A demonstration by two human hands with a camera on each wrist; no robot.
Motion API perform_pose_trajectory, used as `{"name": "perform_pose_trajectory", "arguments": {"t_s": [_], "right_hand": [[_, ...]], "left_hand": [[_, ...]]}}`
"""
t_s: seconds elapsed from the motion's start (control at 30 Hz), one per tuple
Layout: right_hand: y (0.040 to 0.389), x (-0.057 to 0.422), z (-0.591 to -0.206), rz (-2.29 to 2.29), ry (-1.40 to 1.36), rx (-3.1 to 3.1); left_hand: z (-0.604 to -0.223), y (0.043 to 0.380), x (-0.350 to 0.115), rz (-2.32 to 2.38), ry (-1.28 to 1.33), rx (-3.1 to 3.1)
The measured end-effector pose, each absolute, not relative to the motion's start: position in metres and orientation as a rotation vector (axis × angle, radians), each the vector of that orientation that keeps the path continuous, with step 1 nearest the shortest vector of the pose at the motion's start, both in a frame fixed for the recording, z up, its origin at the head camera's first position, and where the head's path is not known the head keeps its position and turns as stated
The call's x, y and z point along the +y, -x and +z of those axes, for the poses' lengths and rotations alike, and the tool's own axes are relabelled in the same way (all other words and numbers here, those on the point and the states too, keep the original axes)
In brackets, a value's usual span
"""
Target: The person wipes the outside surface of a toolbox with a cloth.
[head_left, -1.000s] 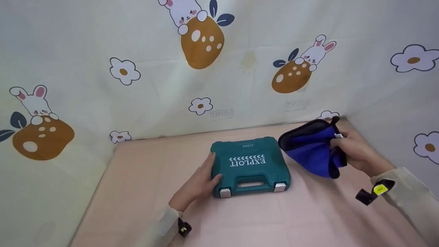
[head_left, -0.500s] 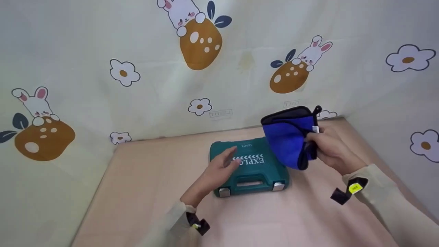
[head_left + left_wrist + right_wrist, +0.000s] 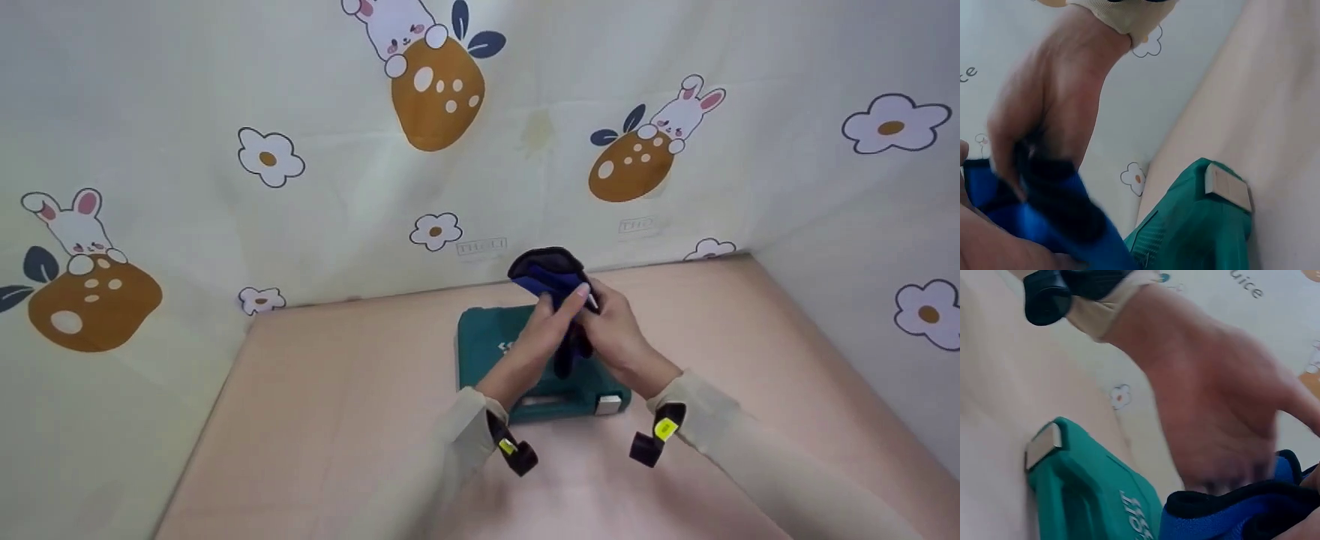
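Observation:
A blue cloth [image 3: 551,264] with black edging is held bunched in the air above the teal tool case [image 3: 478,341]. My left hand [image 3: 534,343] grips its left side, thumb on top. Close against it, my right hand [image 3: 619,339] grips the cloth's right side, by a small white tag. Both wrist views show the blue cloth [image 3: 1095,239] folded between the hands. The shut case lies flat; the hands and cloth hide most of its lettering and its left latch. Its right silver latch [image 3: 608,405] shows.
The case rests on a pale pink tabletop [image 3: 337,420]. Behind and at the sides hangs a light cloth backdrop [image 3: 337,210] printed with rabbits, fruit and flowers, meeting the table's back edge.
My right hand has carried the cloth left, over the case. My left hand has left the case's left side, moved right and taken hold of the cloth. The cloth is now more bunched.

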State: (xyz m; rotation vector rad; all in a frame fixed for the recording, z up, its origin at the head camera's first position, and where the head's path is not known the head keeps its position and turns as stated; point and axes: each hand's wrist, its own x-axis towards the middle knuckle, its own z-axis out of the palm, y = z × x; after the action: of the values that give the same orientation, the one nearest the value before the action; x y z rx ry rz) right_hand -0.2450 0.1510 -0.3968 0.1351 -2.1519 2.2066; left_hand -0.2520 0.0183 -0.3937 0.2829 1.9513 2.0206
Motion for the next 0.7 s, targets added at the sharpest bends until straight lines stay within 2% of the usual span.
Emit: {"name": "perform_pose_trajectory", "arguments": {"t_s": [0.2,0.37,0.7], "right_hand": [[0.241,0.131,-0.408,1.927,-0.375,-2.333],[0.24,0.129,-0.413,1.874,-0.563,-2.417],[0.239,0.143,-0.413,1.907,-0.681,-2.525]], "left_hand": [[-0.4,0.252,0.024,2.173,-0.213,1.921],[-0.402,0.253,0.021,2.162,-0.159,1.993],[-0.403,0.254,0.013,2.131,-0.132,2.019]]}}
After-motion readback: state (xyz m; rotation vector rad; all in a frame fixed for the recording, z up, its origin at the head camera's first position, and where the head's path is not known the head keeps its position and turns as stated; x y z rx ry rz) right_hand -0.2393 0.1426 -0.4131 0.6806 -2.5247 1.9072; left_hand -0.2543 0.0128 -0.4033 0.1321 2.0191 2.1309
